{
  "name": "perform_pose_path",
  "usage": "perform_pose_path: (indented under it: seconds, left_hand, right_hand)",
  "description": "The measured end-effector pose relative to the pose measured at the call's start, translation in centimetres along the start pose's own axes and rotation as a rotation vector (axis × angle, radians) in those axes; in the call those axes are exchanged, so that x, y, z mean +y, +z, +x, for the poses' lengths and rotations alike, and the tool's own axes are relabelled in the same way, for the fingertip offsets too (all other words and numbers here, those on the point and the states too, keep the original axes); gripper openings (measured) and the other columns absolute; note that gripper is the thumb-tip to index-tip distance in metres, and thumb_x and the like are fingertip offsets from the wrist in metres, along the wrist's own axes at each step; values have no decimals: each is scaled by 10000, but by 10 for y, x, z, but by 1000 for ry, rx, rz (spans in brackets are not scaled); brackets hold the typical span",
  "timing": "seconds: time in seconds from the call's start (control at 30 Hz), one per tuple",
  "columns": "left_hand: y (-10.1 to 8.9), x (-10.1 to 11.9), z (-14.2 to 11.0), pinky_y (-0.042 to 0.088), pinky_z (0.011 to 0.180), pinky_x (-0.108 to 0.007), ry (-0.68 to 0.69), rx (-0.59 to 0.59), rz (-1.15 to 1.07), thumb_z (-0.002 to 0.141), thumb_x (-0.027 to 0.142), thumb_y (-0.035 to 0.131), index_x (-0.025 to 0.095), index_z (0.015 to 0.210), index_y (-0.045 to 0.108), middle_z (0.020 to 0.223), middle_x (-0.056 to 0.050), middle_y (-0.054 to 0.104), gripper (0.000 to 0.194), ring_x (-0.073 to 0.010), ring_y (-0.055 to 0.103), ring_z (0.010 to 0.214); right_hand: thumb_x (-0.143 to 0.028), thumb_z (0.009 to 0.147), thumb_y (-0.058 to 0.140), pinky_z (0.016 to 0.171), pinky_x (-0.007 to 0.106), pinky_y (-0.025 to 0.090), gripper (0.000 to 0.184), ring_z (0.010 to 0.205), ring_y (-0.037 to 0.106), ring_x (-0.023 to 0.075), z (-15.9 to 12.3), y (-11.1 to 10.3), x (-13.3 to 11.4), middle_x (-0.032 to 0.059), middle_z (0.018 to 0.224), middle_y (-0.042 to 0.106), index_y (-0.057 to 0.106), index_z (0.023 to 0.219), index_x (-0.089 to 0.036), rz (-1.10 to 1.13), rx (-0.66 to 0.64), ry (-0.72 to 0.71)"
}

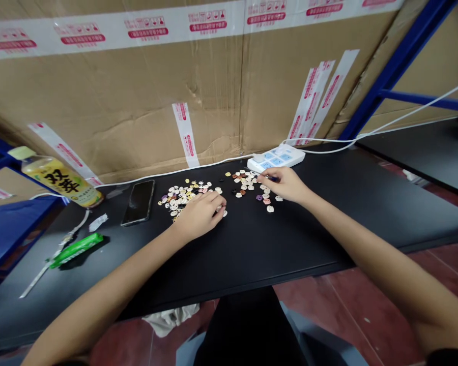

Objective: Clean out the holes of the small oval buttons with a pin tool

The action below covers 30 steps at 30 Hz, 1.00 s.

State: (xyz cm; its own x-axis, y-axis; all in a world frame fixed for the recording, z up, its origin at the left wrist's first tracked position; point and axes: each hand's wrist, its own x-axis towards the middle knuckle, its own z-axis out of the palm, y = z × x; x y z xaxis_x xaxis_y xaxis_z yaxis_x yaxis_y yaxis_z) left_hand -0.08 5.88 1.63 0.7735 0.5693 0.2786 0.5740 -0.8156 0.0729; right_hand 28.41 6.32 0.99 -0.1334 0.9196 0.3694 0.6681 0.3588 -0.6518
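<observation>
Two loose groups of small, flat, button-like pieces lie on a black tabletop. My left hand rests at the near right edge of the left pile. Its fingers are curled toward the thumb, and a bit of something pale shows at the fingertips. At the right group, my right hand has thumb and forefinger pinched together beside the white pieces. Whatever it holds is too small to name. The pieces are mostly white, with some yellow, brown, purple, pink and black. A pink piece lies below the right hand.
Behind the right group sits a white power strip with a cable along the cardboard wall. To the left are a phone, a drink bottle, a green wrapper and a white strap.
</observation>
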Motion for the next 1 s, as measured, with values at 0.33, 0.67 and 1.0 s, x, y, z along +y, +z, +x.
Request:
perform_pose_path:
  seconds: [0.33,0.67,1.0]
  left_hand:
    - [22,8,98,458,886,-391,14,-69,-38,938,189,437,143,1014,643,1061,-117,651,224,-256,606,1025]
    - [32,9,138,489,893,-373,-54,-186,-60,887,208,550,144,981,714,1024,-113,710,200,-243,653,995]
    - [43,6,153,501,774,-326,-158,-180,-223,796,134,627,117,856,712,847,-100,716,106,-207,661,805]
  right_hand:
    - [-415,869,567,618,289,366,315,638,510,149,-7,-5,12,50,748,681,723,850,-142,22,80,29]
    - [-425,868,564,601,276,360,326,632,518,148,-8,-7,12,43,731,684,725,814,-146,46,121,-7]
    - [-436,860,579,610,285,359,325,631,523,158,-9,-8,9,41,708,672,720,794,-151,83,124,-12]
